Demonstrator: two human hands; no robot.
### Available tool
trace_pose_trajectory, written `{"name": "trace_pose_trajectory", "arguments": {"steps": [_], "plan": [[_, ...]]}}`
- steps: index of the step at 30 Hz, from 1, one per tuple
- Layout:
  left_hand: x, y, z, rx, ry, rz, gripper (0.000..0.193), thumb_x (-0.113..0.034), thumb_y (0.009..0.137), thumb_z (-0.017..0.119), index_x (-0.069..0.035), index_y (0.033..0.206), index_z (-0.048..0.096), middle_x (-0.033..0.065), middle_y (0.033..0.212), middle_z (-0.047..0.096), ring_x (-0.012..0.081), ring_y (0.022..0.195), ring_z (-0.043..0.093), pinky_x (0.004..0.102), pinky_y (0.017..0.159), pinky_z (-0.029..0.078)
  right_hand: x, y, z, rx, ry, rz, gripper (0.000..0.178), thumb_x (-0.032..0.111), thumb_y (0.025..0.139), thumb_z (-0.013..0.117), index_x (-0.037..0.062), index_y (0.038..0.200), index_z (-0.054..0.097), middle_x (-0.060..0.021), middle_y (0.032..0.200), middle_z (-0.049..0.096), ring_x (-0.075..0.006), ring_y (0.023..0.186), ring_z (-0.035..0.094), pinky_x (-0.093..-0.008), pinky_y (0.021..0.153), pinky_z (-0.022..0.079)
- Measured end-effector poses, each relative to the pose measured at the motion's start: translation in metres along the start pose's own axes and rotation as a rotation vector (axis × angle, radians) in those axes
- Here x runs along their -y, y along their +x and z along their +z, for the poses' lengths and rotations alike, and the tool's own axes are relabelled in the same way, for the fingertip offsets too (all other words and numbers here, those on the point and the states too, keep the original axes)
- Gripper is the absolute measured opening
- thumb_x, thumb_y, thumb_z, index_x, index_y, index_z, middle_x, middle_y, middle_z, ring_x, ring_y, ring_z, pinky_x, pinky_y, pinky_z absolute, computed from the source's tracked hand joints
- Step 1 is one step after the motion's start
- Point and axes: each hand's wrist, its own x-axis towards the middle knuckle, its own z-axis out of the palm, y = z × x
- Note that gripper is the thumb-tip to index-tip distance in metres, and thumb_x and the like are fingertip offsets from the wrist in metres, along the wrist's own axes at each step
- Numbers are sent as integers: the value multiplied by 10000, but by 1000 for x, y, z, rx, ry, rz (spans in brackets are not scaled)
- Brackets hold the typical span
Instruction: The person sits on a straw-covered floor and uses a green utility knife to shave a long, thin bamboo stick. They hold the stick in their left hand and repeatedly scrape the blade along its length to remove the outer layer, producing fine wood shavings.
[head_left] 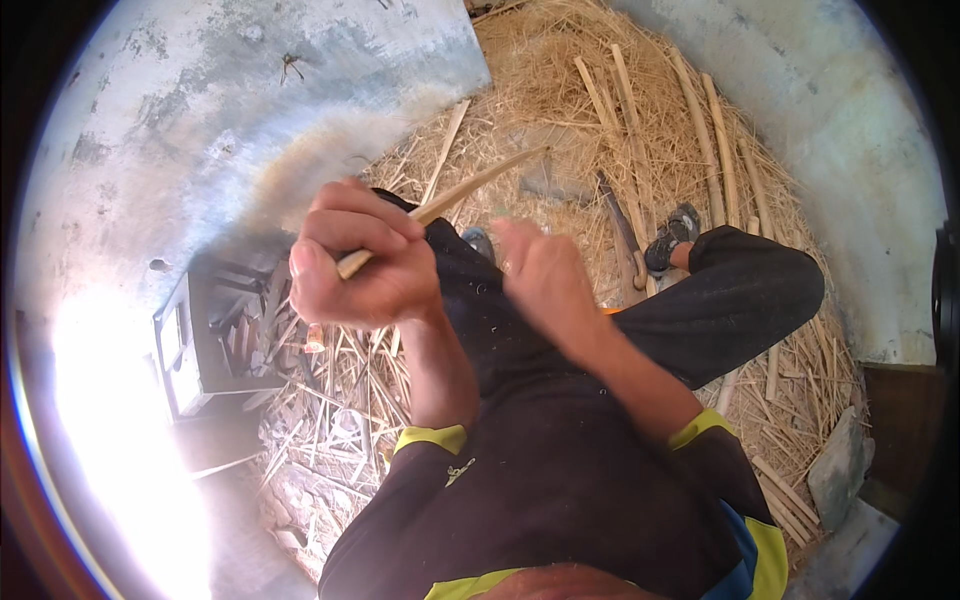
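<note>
My left hand (365,250) is closed in a fist around a pale wooden strip (465,190). One blunt end sticks out below the fist, and the thin far end tapers away up to the right. Beside it, apart from the strip, hangs my right hand (550,275). Motion smears its fingers, so their pose and anything in them cannot be made out. Under the hands are my legs in black trousers (720,305). Near my right shoe (672,235) lies a long dark tool with a curved wooden end (622,230).
Straw-like shavings (540,50) cover the floor. Several long pale sticks (697,130) lie at the far right. An open dark box-like stand (215,340) with wood scraps is at the left, beside bright glare. A grey stone slab (840,465) leans at the right; pale walls (230,110) enclose the space.
</note>
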Motion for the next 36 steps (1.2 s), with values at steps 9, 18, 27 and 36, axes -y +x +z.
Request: {"name": "trace_pose_trajectory", "arguments": {"steps": [9,18,27,36], "plan": [[-4,-4,18,-97,47,-95,412,-302,861,324,-62,537,409,68,471,378,125,381,354,224,387,265,15,9,-46,154,404,159,318,269,962,401,-16,880,516,-219,598,534,-409,583,552,-453,532,421],[-2,1,7,-203,59,-149,376,-288,852,336,-66,551,363,52,504,335,87,395,240,208,362,211,15,5,-20,160,100,155,255,204,943,443,-12,828,513,-233,612,531,-408,597,558,-451,517,419],[-1,-3,21,-251,78,-138,385,-310,854,333,-79,547,346,43,501,312,94,391,230,210,364,206,61,9,-56,136,447,-29,340,285,943,466,14,737,477,-187,494,518,-368,494,578,-422,426,452],[-4,-3,18,-243,106,-177,359,-305,828,339,-90,541,331,40,511,329,91,374,217,224,378,176,38,8,-45,117,446,42,313,255,948,452,7,773,527,-221,543,517,-416,548,543,-464,471,419]]}}
